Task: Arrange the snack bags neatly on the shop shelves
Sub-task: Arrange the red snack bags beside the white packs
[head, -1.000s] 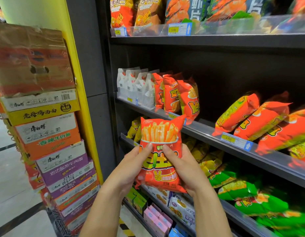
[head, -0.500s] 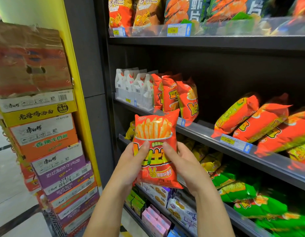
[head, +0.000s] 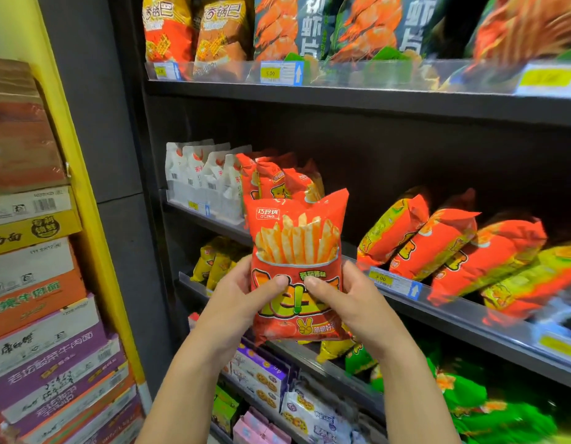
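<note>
- Snack bag (head: pixel 297 267), red with fries printed on the front, stands upright between the two hands. It is lifted in front of the shelves and touches none of them.
- Left hand (head: pixel 236 302) clamps the lower left edge, its thumb (head: pixel 273 283) pressed flat on the front. Right hand (head: pixel 361 302) mirrors it on the lower right edge. The fingers of both hands are behind the bag, out of sight.
- It looks light and puffed with air. The glossy film is probably slick and gives under the thumbs.
- The fries inside are likely brittle, so a hard squeeze across the middle could crush them.
- The side edges or the crimped top seam seem the safest places to hold it, with flat fingers behind for support.
- Just above and beyond the hands, a row of matching red bags (head: pixel 277 181) stands upright on the middle shelf (head: pixel 463 315). The bag probably belongs at the front of that row.
- Off to the right of the right hand, red-and-yellow bags (head: pixel 438 245) lie tipped over on the same shelf. A bag this soft may slump the same way unless it leans on its neighbours.
</note>
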Demonstrator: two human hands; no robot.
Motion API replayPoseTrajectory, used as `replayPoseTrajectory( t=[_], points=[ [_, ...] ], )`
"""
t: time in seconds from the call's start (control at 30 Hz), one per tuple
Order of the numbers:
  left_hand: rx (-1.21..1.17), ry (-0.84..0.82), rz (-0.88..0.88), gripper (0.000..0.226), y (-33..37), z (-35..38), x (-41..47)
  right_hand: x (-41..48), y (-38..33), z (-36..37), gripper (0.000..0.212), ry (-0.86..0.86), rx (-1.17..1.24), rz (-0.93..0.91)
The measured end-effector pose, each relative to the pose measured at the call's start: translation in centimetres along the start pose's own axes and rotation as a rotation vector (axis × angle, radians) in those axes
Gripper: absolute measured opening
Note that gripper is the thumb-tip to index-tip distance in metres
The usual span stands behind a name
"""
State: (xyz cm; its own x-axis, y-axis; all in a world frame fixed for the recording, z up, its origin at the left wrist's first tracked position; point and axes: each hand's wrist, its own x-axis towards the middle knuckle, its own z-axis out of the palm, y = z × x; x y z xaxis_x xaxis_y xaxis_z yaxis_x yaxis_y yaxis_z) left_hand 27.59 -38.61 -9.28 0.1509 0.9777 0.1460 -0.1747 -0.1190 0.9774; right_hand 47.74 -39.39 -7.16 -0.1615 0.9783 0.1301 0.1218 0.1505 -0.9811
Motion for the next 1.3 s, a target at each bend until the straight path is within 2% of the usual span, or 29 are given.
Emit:
replayPoseTrajectory(
  t=[0.07,0.13,0.2,0.27,0.33,0.5,0.67,0.8,0.9,1.0,1.1,1.23,1.3],
  points=[
    [0.001,0.058,0.035,0.059,0.5,1.3,1.6,0.8,-1.5,-2.2,0.077,0.017,-0.138,-0.080],
    [0.017,0.121,0.081,0.055,1.0,2.5,3.3,1.5,-3.2,-4.8,0.085,0.086,-0.378,-0.146],
    [0.033,0.176,0.125,0.053,1.5,3.7,5.2,2.2,-4.6,-7.5,0.089,0.185,-0.784,-0.227],
    [0.043,0.215,0.156,0.057,1.9,5.0,7.2,3.2,-5.5,-9.7,0.081,0.273,-1.211,-0.395],
    [0.059,0.238,0.189,0.061,2.0,6.4,9.1,4.4,-5.9,-11.8,0.079,0.309,-1.519,-0.533],
    [0.096,0.298,0.254,0.059,1.3,9.8,13.5,7.3,-5.9,-16.1,0.093,0.231,-1.831,-0.476],
    [0.202,0.382,0.279,0.061,-0.3,11.9,17.4,8.6,-4.9,-17.9,0.089,0.200,-1.920,-0.436],
    [0.277,0.431,0.294,0.079,-1.5,12.9,19.3,9.1,-4.2,-18.7,0.073,0.229,-1.903,-0.540],
    [0.345,0.458,0.295,0.073,-2.1,13.6,20.0,9.3,-4.0,-19.1,0.059,0.243,-1.862,-0.600],
    [0.426,0.505,0.298,0.064,-2.4,14.1,20.4,9.3,-4.3,-19.3,0.054,0.281,-1.826,-0.645],
    [0.481,0.538,0.291,0.063,-2.7,14.7,20.6,8.9,-4.9,-19.3,0.056,0.317,-1.806,-0.667],
    [0.586,0.567,0.235,0.072,-3.3,15.3,20.7,8.2,-5.8,-19.2,0.076,0.332,-1.814,-0.614],
    [0.628,0.563,0.193,0.073,-3.7,15.5,20.6,7.9,-6.0,-19.3,0.079,0.344,-1.812,-0.605]
  ],
)
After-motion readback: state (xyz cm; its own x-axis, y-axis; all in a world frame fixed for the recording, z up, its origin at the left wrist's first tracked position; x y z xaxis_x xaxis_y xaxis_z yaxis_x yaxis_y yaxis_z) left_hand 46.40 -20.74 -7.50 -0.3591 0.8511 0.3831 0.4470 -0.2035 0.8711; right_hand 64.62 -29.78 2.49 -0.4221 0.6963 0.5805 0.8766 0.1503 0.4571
